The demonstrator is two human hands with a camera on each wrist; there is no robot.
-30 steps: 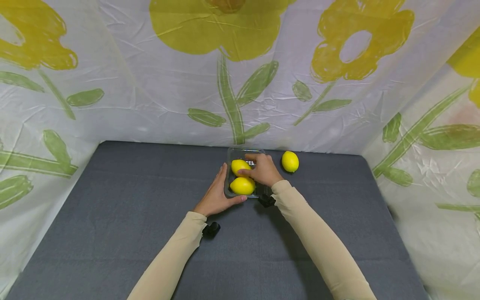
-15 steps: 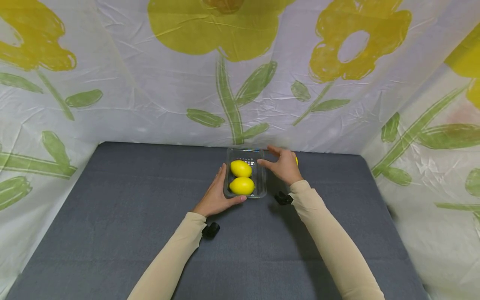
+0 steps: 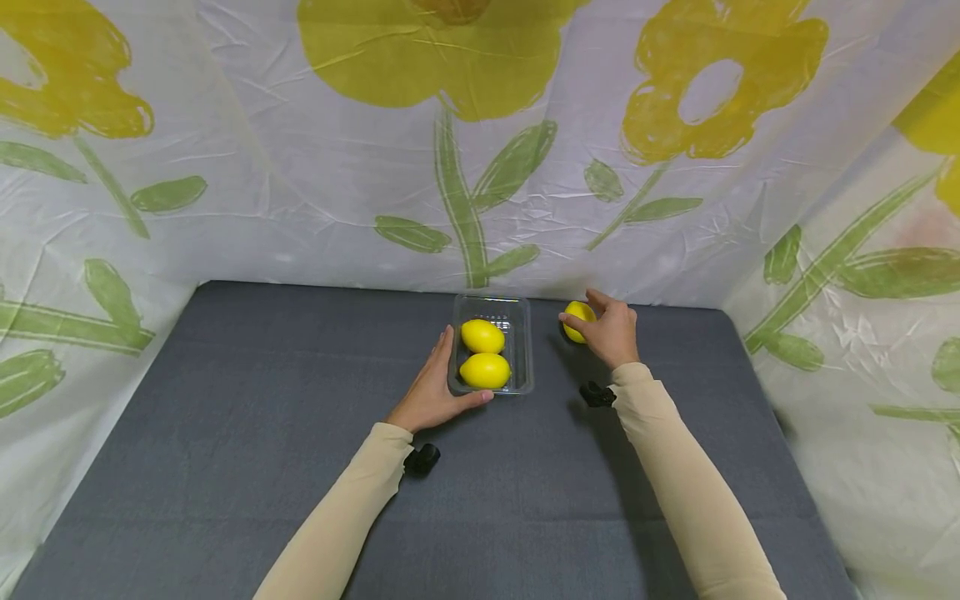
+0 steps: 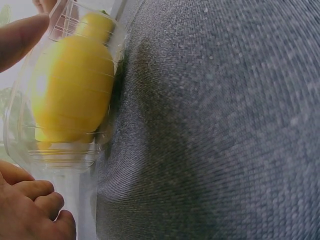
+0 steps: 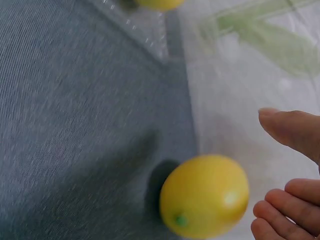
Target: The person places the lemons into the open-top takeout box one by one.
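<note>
Two yellow lemons, the front one [image 3: 484, 371] and the back one [image 3: 482, 337], lie one behind the other in a clear plastic container [image 3: 521, 367]. My left hand [image 3: 435, 393] rests against the container's left side, fingers fairly straight, with the thumb along its front edge. Through the clear wall, the left wrist view shows a lemon [image 4: 75, 90] close up. A third lemon [image 3: 576, 323] lies on the cloth to the right of the container. Above and beside it is my right hand [image 3: 611, 333], thumb and fingers spread apart. In the right wrist view a gap separates this lemon [image 5: 204, 196] from the fingers.
A dark grey cloth [image 3: 262, 433] covers the table. Behind the table's back edge hangs a white sheet [image 3: 300, 192] printed with yellow flowers, close behind the container and the loose lemon. The container's back part holds no lemon.
My right hand has let go of the lemon at the back of the container and moved right to the loose lemon. The left hand has stayed at the container.
</note>
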